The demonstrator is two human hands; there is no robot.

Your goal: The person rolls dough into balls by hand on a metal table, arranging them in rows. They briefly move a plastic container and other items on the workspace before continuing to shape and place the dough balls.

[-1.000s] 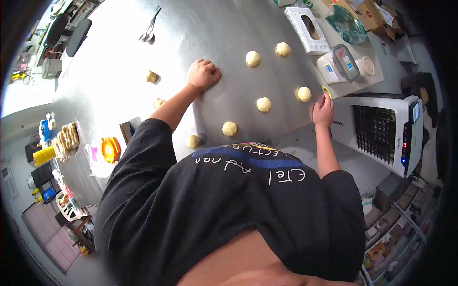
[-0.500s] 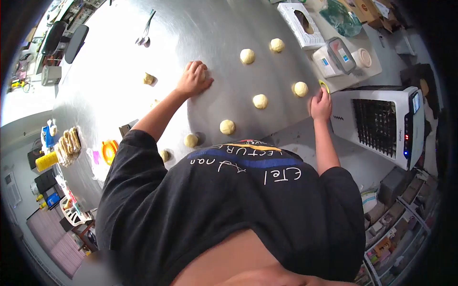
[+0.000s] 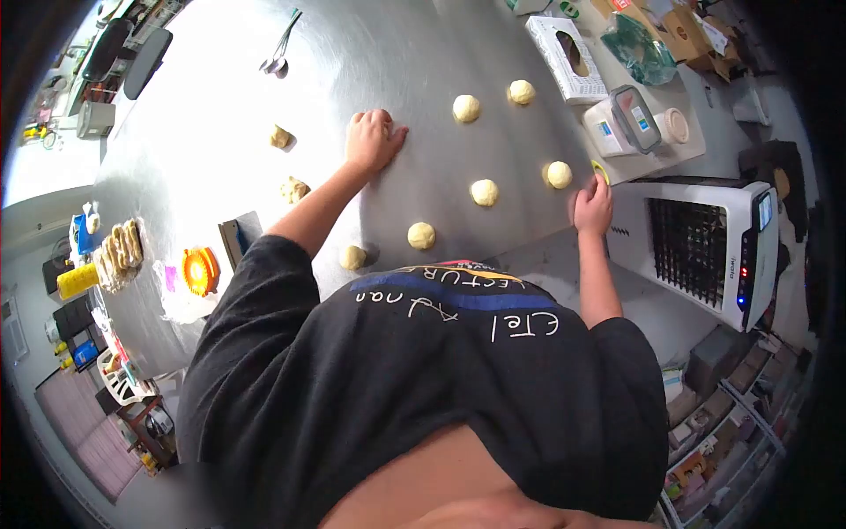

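My left hand is cupped over a ball of dough on the steel table; the fingers and thumb curl around it and hide most of it. My right hand is at the table's right corner with its fingers curled in. Its fingertips are right at a yellow-green ring; I cannot tell what they grip. Closest to that hand is a smooth dough ball, with another dough ball to its left. Two rougher dough lumps, an upper one and a lower one, lie left of my left hand.
More dough balls sit farther back and near my shirt. Measuring spoons lie at the back left. An orange ring-shaped item is at left. A lidded container stands right, above a white air cooler.
My left hand has turned on the dough, its fingers now more curled and its thumb out to the right. The view has shifted slightly. My right hand stays by the corner.
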